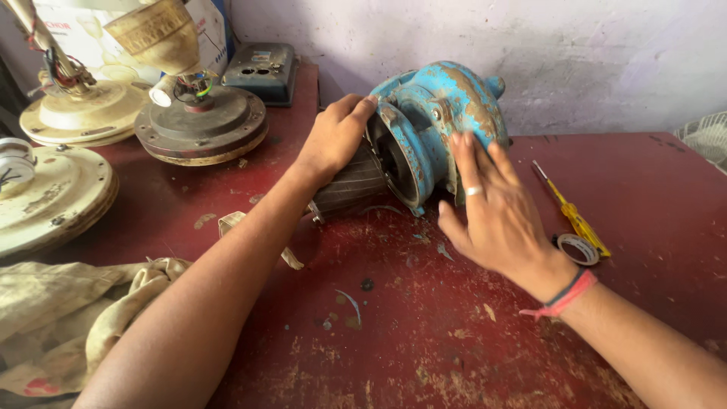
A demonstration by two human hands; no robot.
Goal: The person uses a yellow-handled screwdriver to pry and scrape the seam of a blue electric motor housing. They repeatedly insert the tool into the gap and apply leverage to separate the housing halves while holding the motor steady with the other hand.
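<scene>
Rusted blue pump housing (443, 113), lying on its side on the worn red surface (424, 333), its ribbed dark motor body (348, 185) pointing toward the person. The left hand (333, 136) is cupped over the joint where the ribbed body meets the blue casing, fingers curled on the rim, gripping it. The right hand (492, 208) lies flat and open against the casing's near face, fingers spread; it steadies but does not clasp.

Risks, as judged from this pose: the rounded housing may roll away from the open right hand, since only the left truly holds it; flaking rust and the sharp flange edge under the left fingers could cut skin. Just right of the right hand lie a yellow screwdriver (575, 216) and a roll of tape (579, 248), which a sliding wrist could knock off. Beyond the left hand stand fan motor parts (201, 125); a rag (83, 303) lies beside the left forearm.
</scene>
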